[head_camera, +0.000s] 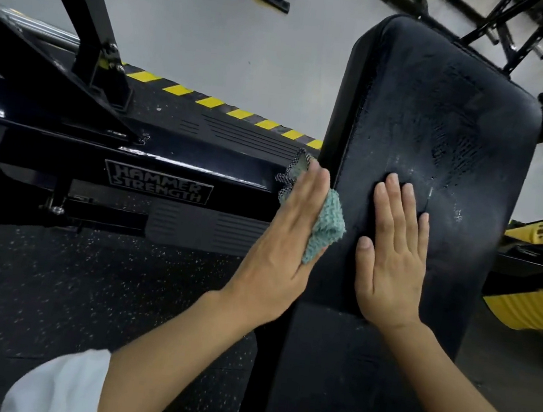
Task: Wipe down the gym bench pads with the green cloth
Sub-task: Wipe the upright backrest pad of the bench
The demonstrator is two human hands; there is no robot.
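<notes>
Centre of frame: I read the left hand (288,238) as a flat, wide grip, fingers straight, pressing the folded green cloth (327,224) against the left side wall of the upper bench pad (444,124), so the cloth meets that edge squarely. The right hand (392,255), likewise flat and holding nothing, lies on the pad's top surface, I judge as a brace against the sideways push. Pale smears show above its fingers. The lower pad (343,386) fills the bottom centre.

Single head view, looking steeply down and forward, close over bench pad (436,130); wide-angle bends edges.
</notes>
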